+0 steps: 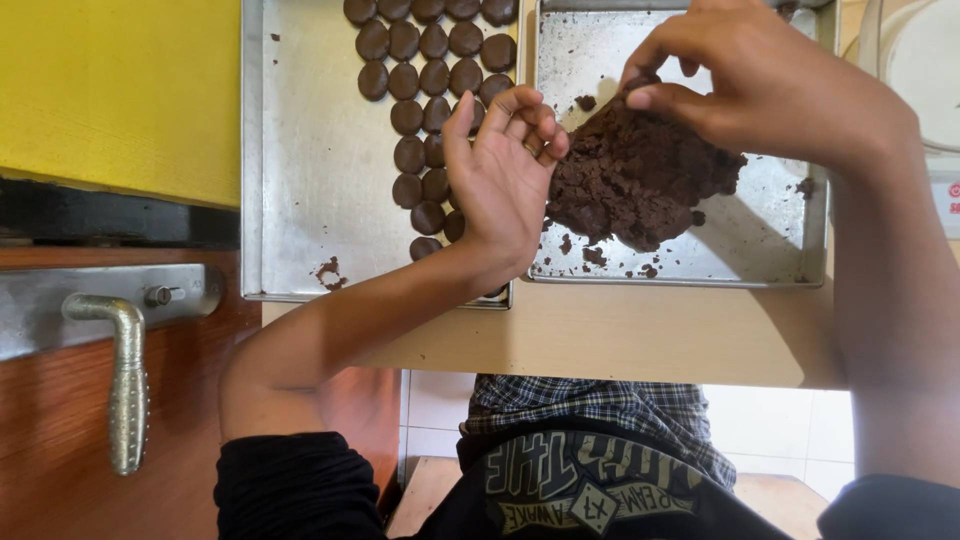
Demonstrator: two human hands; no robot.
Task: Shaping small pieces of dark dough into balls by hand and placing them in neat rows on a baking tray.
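Right hand [760, 85] pinches the dough mound [640, 175] in the right tray [790, 250]. Left hand [505, 175], loosely cupped, covers the dough discs [420, 75] left of the mound.

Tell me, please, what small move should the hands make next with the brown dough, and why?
Probably the right hand should pull its pinched bit free of the dough mound and drop it into the open left hand. The right fingers already nip the mound's top, the left palm waits cupped and bare beside it, and the left tray holds rows of shaped rounds.
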